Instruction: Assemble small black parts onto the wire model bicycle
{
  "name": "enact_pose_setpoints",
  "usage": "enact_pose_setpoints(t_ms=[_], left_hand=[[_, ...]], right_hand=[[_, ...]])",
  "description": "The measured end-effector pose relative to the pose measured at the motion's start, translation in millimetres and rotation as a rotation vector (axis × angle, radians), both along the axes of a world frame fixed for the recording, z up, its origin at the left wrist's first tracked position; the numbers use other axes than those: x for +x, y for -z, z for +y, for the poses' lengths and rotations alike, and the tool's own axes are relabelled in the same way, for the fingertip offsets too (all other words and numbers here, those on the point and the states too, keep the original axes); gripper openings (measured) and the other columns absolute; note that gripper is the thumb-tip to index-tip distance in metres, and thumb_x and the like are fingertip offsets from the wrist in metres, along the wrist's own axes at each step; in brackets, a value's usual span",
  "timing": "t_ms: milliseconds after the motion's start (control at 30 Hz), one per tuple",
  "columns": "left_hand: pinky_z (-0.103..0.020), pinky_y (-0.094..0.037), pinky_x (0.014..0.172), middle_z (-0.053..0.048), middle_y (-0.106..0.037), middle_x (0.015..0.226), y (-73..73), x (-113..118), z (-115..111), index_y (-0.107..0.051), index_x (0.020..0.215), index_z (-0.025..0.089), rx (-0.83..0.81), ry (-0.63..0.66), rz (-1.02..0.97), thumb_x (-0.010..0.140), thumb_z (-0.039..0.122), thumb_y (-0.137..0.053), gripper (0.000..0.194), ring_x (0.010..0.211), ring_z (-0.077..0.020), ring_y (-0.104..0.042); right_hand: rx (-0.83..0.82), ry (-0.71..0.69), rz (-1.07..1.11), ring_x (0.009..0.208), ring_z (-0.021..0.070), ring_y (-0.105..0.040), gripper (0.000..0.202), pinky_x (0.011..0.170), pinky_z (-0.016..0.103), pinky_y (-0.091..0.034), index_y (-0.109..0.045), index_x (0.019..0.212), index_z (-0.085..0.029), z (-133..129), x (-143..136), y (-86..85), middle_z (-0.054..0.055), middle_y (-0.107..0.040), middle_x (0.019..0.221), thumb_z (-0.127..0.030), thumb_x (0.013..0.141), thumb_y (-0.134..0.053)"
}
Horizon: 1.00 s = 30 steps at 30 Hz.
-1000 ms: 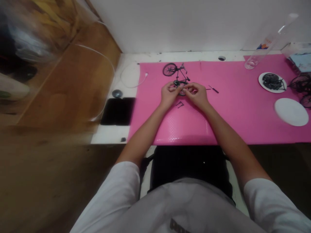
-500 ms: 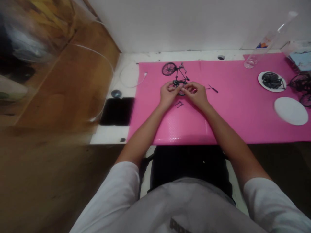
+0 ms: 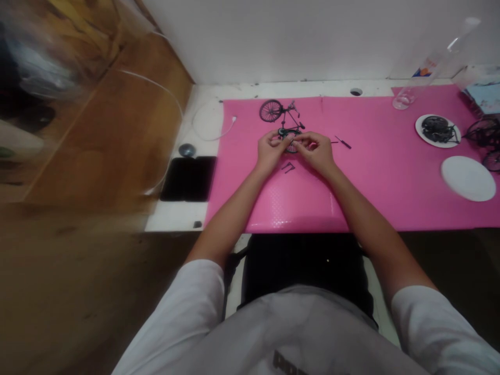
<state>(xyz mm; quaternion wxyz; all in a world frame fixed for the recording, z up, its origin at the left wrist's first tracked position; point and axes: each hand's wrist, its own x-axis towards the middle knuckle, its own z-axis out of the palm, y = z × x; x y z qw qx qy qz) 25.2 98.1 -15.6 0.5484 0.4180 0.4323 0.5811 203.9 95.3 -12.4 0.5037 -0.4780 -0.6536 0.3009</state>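
Note:
A small black model bicycle (image 3: 272,111) lies on the pink mat (image 3: 383,198), one spoked wheel toward the back left and the other between my hands. My left hand (image 3: 270,151) grips the near end of the bicycle from the left, fingers bent around its dark parts. From the right, my right hand (image 3: 317,151) meets it at the near wheel, thumb and fingertips pinched on something too small to make out. Two thin black parts (image 3: 288,167) lie just in front of the hands. Right of them is a small black screwdriver (image 3: 343,142).
To the right stand a white plate of black parts (image 3: 422,139), a bare white plate (image 3: 467,178), more black model bicycles (image 3: 484,133) and a clear bottle (image 3: 406,92). A black flat object (image 3: 188,179), a round dark object (image 3: 187,150) and a white cable (image 3: 233,120) are at left.

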Motion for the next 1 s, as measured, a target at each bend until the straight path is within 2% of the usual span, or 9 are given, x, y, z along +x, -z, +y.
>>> enact_pose_setpoints(t_ms=[167,333,600,767,1000], left_hand=[[-0.03,-0.071,0.066,-0.004,-0.084,0.078,-0.9,0.9,-0.8,-0.079,0.11,0.022,-0.006,-0.005,-0.02,0.072,0.066,-0.113,0.068,0.071,-0.0209,-0.084],[-0.029,-0.07,0.063,-0.003,-0.083,0.075,0.6,0.4,-0.1,-0.078,0.107,0.022,0.006,0.002,-0.033,0.067,0.068,-0.115,0.071,0.067,-0.02,-0.083],[-0.027,-0.07,0.065,-0.001,-0.083,0.075,5.4,1.0,2.7,-0.078,0.108,0.022,0.017,-0.017,-0.003,0.071,0.067,-0.113,0.068,0.066,-0.0169,-0.081],[-0.026,-0.069,0.066,-0.002,-0.083,0.077,3.3,-0.1,1.7,-0.079,0.109,0.021,0.002,-0.011,-0.003,0.073,0.062,-0.114,0.065,0.068,-0.0167,-0.081],[-0.026,-0.069,0.067,-0.001,-0.083,0.076,4.6,-0.8,2.3,-0.08,0.109,0.022,0.025,-0.011,0.005,0.07,0.066,-0.114,0.068,0.069,-0.0168,-0.081]], right_hand=[[-0.016,0.001,0.001,0.071,0.0176,-0.062,0.015,0.066,0.033,-0.049,-0.093,0.105,-0.026,0.6,-0.3,0.7,0.001,-0.077,0.079,-0.035,0.093,-0.09],[0.0,-0.006,0.03,0.069,0.0169,-0.06,0.014,0.064,0.032,-0.047,-0.093,0.101,-0.025,0.8,-0.6,0.5,0.001,-0.075,0.077,-0.036,0.092,-0.092],[-0.006,0.002,0.039,0.069,0.0168,-0.061,0.018,0.065,0.032,-0.047,-0.089,0.094,-0.025,-0.5,-1.3,-0.1,0.001,-0.075,0.076,-0.041,0.089,-0.096],[0.008,0.009,-0.002,0.069,0.017,-0.06,0.024,0.066,0.032,-0.049,-0.088,0.097,-0.026,-0.7,-2.1,1.5,0.001,-0.075,0.077,-0.049,0.093,-0.093],[0.051,0.009,-0.018,0.067,0.0169,-0.058,0.013,0.066,0.034,-0.049,-0.092,0.1,-0.026,-2.4,-1.5,0.1,0.0,-0.073,0.074,-0.038,0.094,-0.089]])
